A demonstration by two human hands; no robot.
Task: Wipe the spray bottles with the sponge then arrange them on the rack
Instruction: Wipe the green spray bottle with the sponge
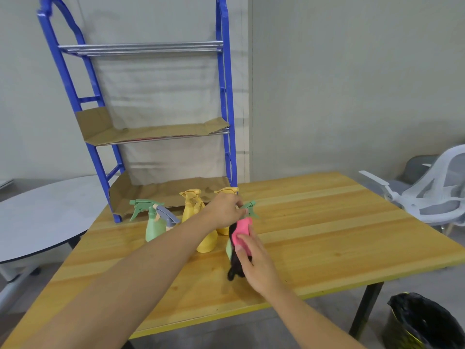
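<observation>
My left hand (224, 210) grips the green nozzle of a green spray bottle (251, 209) standing on the wooden table (327, 235). My right hand (254, 263) presses a pink and black sponge (242, 231) against that bottle's body, which is mostly hidden. Two yellow spray bottles stand just behind, one (192, 205) partly hidden by my left forearm, the other (226, 191) behind my left hand. To the left stand a green bottle (152, 222) and a bottle with a grey trigger (167, 217). The blue rack (224, 96) stands at the table's far edge, its shelves lined with cardboard.
A grey round table (45, 210) sits to the left. A white mesh office chair (427, 192) stands at the right. A black bin bag (422, 323) is on the floor at the lower right, beside the table leg.
</observation>
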